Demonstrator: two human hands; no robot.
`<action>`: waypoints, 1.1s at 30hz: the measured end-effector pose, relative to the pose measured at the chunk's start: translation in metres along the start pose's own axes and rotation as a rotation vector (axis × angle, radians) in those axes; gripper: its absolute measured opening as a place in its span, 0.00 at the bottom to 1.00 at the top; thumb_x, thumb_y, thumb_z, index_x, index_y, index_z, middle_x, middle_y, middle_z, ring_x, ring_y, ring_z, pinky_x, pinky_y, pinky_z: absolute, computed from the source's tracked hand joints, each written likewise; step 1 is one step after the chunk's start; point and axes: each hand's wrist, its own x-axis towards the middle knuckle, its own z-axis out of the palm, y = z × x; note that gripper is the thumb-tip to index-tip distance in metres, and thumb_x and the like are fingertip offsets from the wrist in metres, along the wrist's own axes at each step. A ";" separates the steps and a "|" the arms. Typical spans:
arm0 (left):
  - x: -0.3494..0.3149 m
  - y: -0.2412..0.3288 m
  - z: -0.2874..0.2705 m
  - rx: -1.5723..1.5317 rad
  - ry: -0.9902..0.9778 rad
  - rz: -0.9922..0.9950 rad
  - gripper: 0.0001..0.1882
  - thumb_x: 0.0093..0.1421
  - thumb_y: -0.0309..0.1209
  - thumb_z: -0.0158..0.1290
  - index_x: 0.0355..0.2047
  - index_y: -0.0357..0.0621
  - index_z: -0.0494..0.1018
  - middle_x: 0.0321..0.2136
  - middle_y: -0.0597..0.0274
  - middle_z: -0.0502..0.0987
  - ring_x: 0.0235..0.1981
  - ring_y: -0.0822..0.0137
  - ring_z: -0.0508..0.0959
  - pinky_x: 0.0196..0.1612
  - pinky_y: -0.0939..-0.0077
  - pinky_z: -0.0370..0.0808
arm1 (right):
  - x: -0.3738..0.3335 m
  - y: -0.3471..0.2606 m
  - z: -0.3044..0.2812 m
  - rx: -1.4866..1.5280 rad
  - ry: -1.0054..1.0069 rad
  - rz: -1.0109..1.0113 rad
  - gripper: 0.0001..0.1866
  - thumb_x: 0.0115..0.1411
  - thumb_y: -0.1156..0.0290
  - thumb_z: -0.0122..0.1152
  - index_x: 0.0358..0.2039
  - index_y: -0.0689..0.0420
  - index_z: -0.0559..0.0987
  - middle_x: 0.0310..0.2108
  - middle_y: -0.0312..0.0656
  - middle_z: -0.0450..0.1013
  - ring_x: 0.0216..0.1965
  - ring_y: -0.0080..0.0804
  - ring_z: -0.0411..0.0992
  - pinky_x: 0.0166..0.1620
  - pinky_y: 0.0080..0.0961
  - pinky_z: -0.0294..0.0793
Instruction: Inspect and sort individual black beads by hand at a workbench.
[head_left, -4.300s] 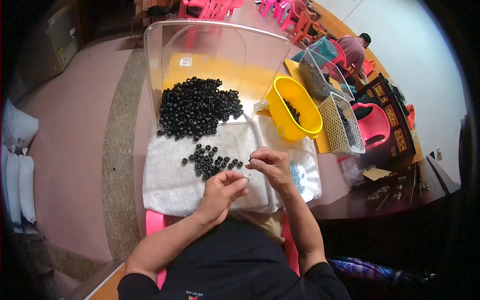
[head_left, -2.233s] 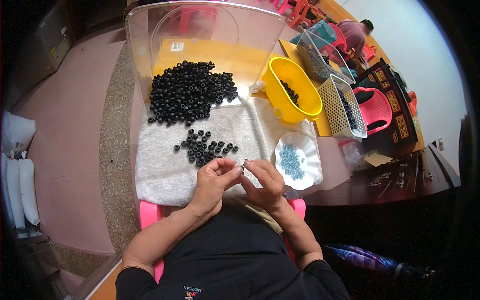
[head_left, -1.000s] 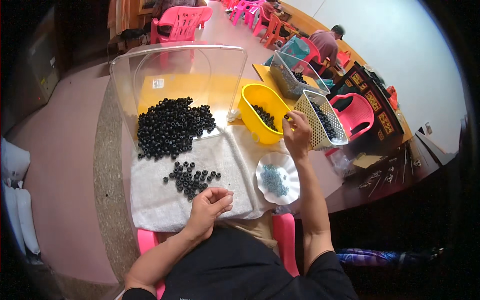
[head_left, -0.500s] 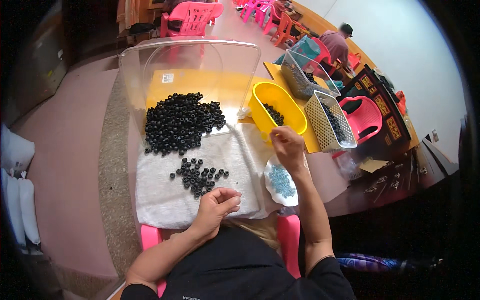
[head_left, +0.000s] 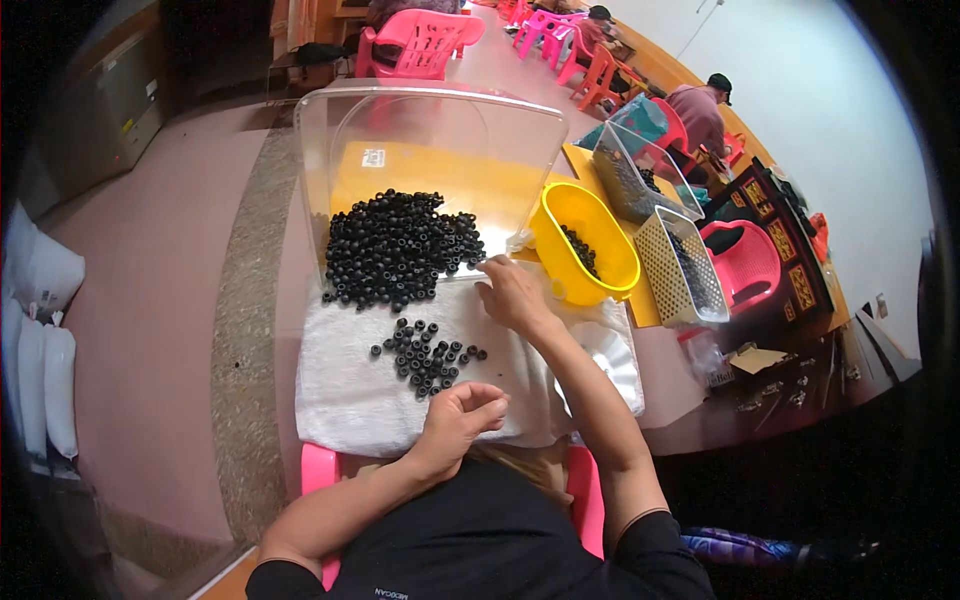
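Head cam view rn: my R hand (head_left: 515, 293) is at the near right edge of the big pile of black beads (head_left: 395, 245) by the clear plastic bin (head_left: 430, 92). Fingertips look bunched up, but tbh can't tell if there's a bead pinched in there. L hand (head_left: 460, 425) sits low over the front of the white towel (head_left: 335, 385), thumb and index curled in close; can't see if anything's between them either. There's also a small loose cluster of black beads (head_left: 425, 358) on the towel, just past my L hand.

What could go sideways imo:

- Loose beads prob roll easily. If my L wrist drags thru the cluster or the towel gets tugged, they'd scatter, maybe off the front edge.
- Picking at the foot of the pile could start a lil slide, esp if I dig instead of lifting one. Could also grab 2 at once w/o noticing.
- R forearm crosses over the scalloped white dish (head_left: 622, 370), hiding part of it. Drop the elbow and it could tip.
- Yellow tub (head_left: 546, 240) is just right of my R hand, so a wide swing might clip its rim and spill the beads inside.
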 end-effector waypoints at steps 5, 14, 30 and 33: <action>0.002 -0.001 -0.002 -0.006 0.004 0.001 0.08 0.60 0.26 0.58 0.38 0.38 0.73 0.34 0.61 0.79 0.33 0.76 0.78 0.39 0.81 0.77 | 0.017 -0.006 0.006 -0.193 -0.061 0.108 0.16 0.55 0.70 0.59 0.45 0.53 0.77 0.40 0.48 0.72 0.40 0.51 0.74 0.43 0.44 0.73; 0.002 -0.001 -0.005 -0.017 0.000 0.006 0.09 0.60 0.26 0.58 0.39 0.38 0.73 0.36 0.61 0.78 0.35 0.75 0.78 0.41 0.79 0.78 | 0.018 -0.007 0.010 -0.110 0.016 0.054 0.13 0.52 0.71 0.60 0.40 0.53 0.79 0.40 0.45 0.74 0.41 0.48 0.74 0.42 0.42 0.73; 0.005 0.000 -0.006 -0.033 0.055 0.010 0.07 0.60 0.26 0.57 0.38 0.39 0.73 0.35 0.61 0.78 0.33 0.75 0.77 0.40 0.79 0.78 | -0.006 0.004 0.013 0.115 0.158 -0.050 0.08 0.45 0.71 0.65 0.28 0.56 0.79 0.26 0.42 0.74 0.27 0.39 0.74 0.32 0.33 0.72; 0.007 0.002 -0.008 -0.060 0.080 0.034 0.08 0.61 0.26 0.57 0.39 0.39 0.73 0.34 0.62 0.78 0.33 0.75 0.77 0.39 0.79 0.78 | -0.034 -0.014 -0.006 0.450 0.063 0.028 0.07 0.47 0.76 0.65 0.29 0.60 0.78 0.24 0.38 0.72 0.22 0.20 0.70 0.25 0.20 0.69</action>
